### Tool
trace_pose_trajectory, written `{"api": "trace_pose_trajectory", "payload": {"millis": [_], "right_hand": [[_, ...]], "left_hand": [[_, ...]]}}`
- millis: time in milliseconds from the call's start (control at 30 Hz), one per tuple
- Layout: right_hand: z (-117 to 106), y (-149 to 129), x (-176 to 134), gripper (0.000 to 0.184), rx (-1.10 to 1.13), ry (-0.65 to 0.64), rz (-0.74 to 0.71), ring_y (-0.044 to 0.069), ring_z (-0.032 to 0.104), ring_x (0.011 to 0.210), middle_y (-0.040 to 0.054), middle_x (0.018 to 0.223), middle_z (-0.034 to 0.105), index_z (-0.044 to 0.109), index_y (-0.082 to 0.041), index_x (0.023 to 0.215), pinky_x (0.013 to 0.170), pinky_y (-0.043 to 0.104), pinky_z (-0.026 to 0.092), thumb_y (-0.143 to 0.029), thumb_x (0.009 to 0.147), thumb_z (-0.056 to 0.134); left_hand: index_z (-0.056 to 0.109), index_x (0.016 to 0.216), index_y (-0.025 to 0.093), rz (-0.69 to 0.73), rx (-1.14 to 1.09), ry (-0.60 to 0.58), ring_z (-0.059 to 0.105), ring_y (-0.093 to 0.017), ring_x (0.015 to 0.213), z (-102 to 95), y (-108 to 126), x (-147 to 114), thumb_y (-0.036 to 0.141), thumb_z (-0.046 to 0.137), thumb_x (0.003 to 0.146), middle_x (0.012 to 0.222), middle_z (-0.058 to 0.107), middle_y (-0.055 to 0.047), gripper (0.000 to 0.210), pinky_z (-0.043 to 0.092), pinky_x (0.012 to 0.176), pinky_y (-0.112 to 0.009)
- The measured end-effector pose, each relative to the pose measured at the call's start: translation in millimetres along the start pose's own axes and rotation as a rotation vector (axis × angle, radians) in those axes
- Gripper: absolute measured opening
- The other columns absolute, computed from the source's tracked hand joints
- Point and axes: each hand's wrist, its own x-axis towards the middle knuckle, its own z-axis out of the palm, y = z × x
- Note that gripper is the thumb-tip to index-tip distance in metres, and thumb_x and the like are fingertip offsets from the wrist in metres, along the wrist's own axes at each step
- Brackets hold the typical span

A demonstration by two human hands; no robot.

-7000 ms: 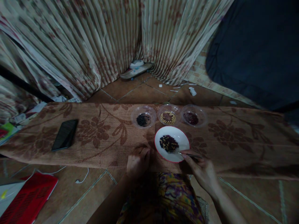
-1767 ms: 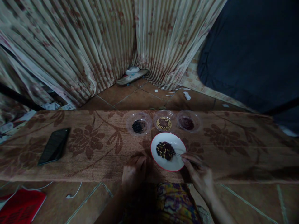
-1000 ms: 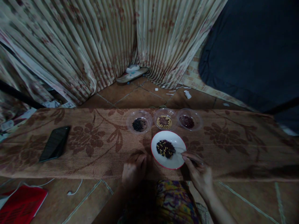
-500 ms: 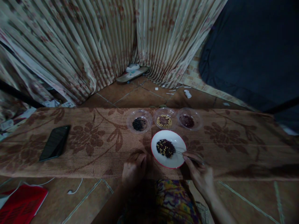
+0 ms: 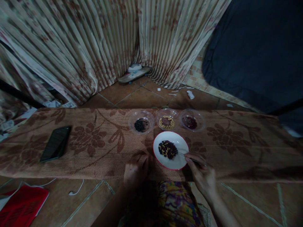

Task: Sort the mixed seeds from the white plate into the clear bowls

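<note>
A white plate (image 5: 178, 163) with a red rim holds a heap of mixed dark and yellow beans (image 5: 167, 149). At the plate's right edge, my right hand (image 5: 201, 171) is closed around the handle of a slim metal utensil (image 5: 181, 154). Its head dips into the heap, and I cannot tell if it is a spoon or a fork. Left of the plate, my left hand (image 5: 136, 168) rests curled on the cloth, with nothing visible in it. Behind the plate stand three clear plastic bowls: one with black beans (image 5: 141, 125), one with yellow beans (image 5: 166, 122), one with dark red beans (image 5: 189, 122).
A brown flowered cloth (image 5: 94, 164) covers the narrow table. A black phone (image 5: 56, 143) lies at the left. On the floor are a red bag-like item (image 5: 26, 205) and a white earphone (image 5: 71, 193). Beyond the table, a skateboard (image 5: 134, 75) sits by the striped curtains (image 5: 99, 41).
The utensil's tip has shifted slightly within the bean heap, and a few beans lie differently. Both hands stay almost in place.
</note>
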Motion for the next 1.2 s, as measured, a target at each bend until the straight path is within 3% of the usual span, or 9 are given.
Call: {"api": "trace_pose_trajectory", "payload": {"millis": [700, 1200], "right_hand": [[-0.5, 1.8, -1.1, 0.017, -0.006, -0.024, 0.014, 0.023, 0.068, 0.094, 0.0068, 0.096, 0.073, 0.075, -0.023, 0.090, 0.083, 0.038, 0.054, -0.038, 0.088, 0.067], [-0.5, -5.5, -0.3, 0.018, 0.025, 0.037, 0.022, 0.023, 0.070, 0.088, 0.0072, 0.090, 0.075, 0.077, -0.022, 0.085, 0.078, 0.037, 0.056, -0.037, 0.086, 0.068]], "left_hand": [[0.063, 0.089, 0.021, -0.008, 0.000, 0.001, 0.064, -0.015, 0.077, 0.3, 0.1, -0.8, 0.023, 0.048, 0.097, 0.083, 0.069, -0.002, 0.017, 0.048, 0.071, -0.026], [0.064, 0.090, 0.022, 0.006, -0.007, 0.009, 0.064, -0.016, 0.080, -1.2, 0.7, 0.6, 0.022, 0.049, 0.096, 0.084, 0.070, -0.002, 0.016, 0.049, 0.072, -0.027]]}}
